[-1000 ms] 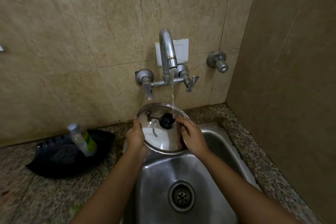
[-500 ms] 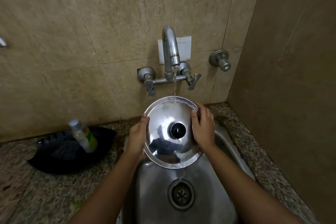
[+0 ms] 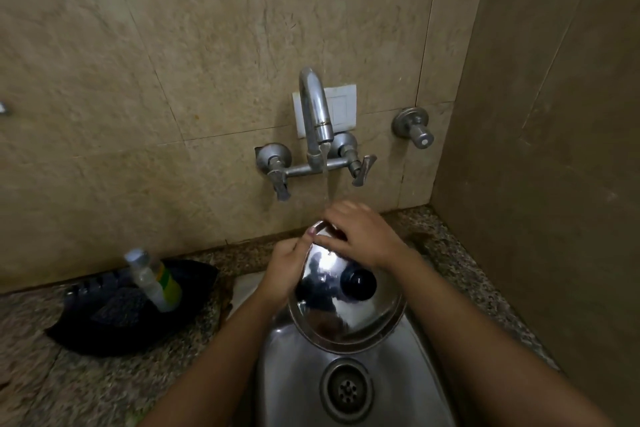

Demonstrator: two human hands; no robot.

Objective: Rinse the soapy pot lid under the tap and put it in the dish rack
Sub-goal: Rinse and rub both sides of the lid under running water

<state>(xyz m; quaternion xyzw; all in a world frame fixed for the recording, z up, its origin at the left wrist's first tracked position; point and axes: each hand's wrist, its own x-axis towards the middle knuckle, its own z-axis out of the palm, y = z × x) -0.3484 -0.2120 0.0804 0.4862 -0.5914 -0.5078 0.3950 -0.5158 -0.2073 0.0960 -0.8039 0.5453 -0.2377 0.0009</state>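
Note:
The shiny steel pot lid (image 3: 341,319) with a black knob (image 3: 357,282) is held tilted over the steel sink (image 3: 294,388), its top face towards me. My left hand (image 3: 285,270) grips the lid's left rim. My right hand (image 3: 360,236) lies over the lid's upper edge, fingers spread on the metal, right under the water stream (image 3: 325,180) from the tap (image 3: 315,114). The lid's far rim is hidden by my right hand. No dish rack is in view.
A black tray (image 3: 104,329) on the granite counter (image 3: 69,385) left of the sink holds a plastic bottle (image 3: 154,279) and a dark scrubber. The sink drain (image 3: 346,390) is below the lid. A side wall (image 3: 540,184) stands close on the right, with a valve (image 3: 414,128) on the back wall.
The lid has dropped lower and tilted so its knob faces me. My right hand slid from the right rim up over the lid's top edge under the water.

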